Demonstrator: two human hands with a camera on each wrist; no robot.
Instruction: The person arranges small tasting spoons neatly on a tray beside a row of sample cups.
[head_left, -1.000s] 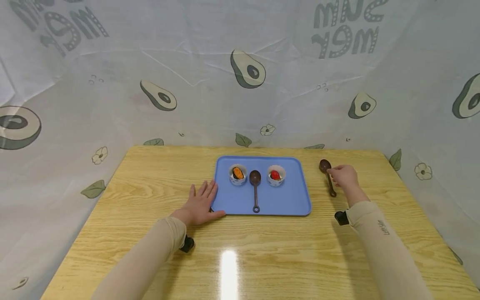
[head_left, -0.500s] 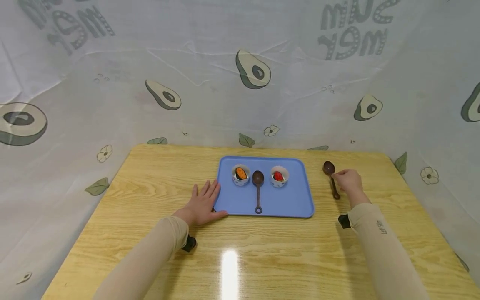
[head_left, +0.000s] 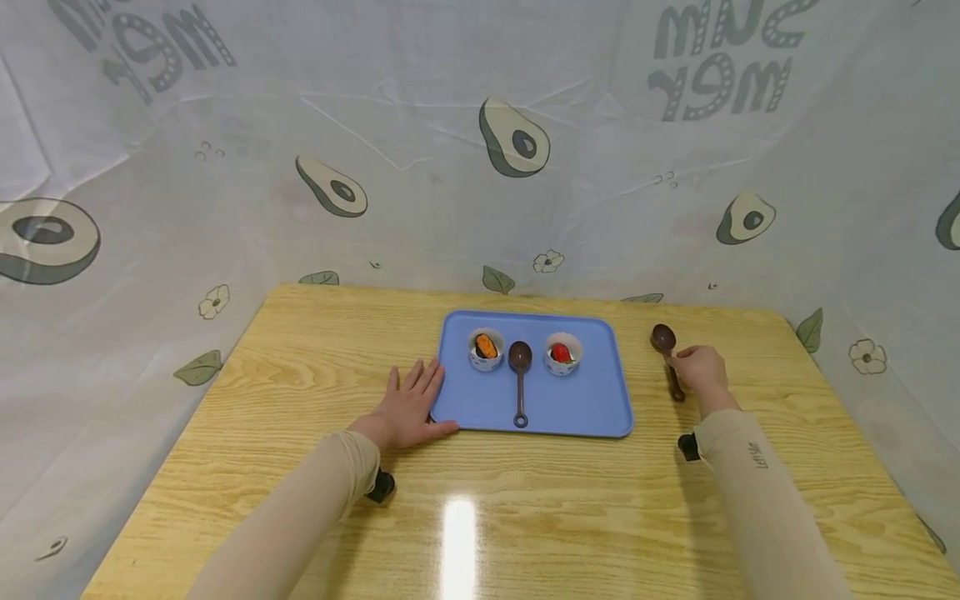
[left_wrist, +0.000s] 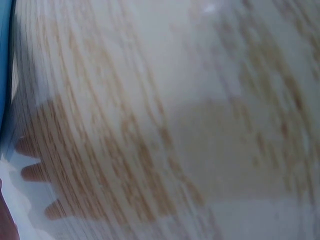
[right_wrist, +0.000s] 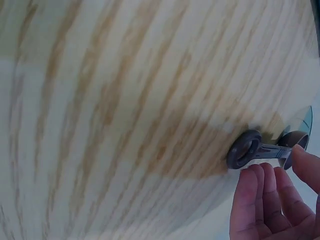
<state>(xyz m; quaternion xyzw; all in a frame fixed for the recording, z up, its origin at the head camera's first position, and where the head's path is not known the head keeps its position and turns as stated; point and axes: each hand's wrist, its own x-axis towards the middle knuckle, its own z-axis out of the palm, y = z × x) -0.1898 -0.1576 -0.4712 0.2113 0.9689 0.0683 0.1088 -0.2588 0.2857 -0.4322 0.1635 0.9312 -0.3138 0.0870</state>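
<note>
compared with a second ago, the fingertips of your right hand (head_left: 701, 368) are sitting slightly lower along the outer spoon (head_left: 663, 338), and your left hand (head_left: 408, 412) is keeping its place against the blue tray (head_left: 577, 408); the scene is appearing a touch farther right in your head view.

you are facing two brown spoons, the outer one and an inner spoon (head_left: 520, 357); two paper cups, a left cup (head_left: 484, 364) and a right cup (head_left: 561, 367); and one tray.

taking the tray as a dial, twelve pointing away from you, the left cup is standing toward ten, holding an orange-topped piece (head_left: 487, 346); the right cup is standing toward one, holding a red-topped piece (head_left: 560, 354). the inner spoon is lying between them, its bowl pointing to twelve.

outside the tray at three o'clock, your right thumb and fingers are pinching the outer spoon's handle below its bowl; whether it is touching the wooden table (head_left: 570, 500) is not showing clearly. your left hand is spreading its fingers at eight, touching the tray's edge.
</note>
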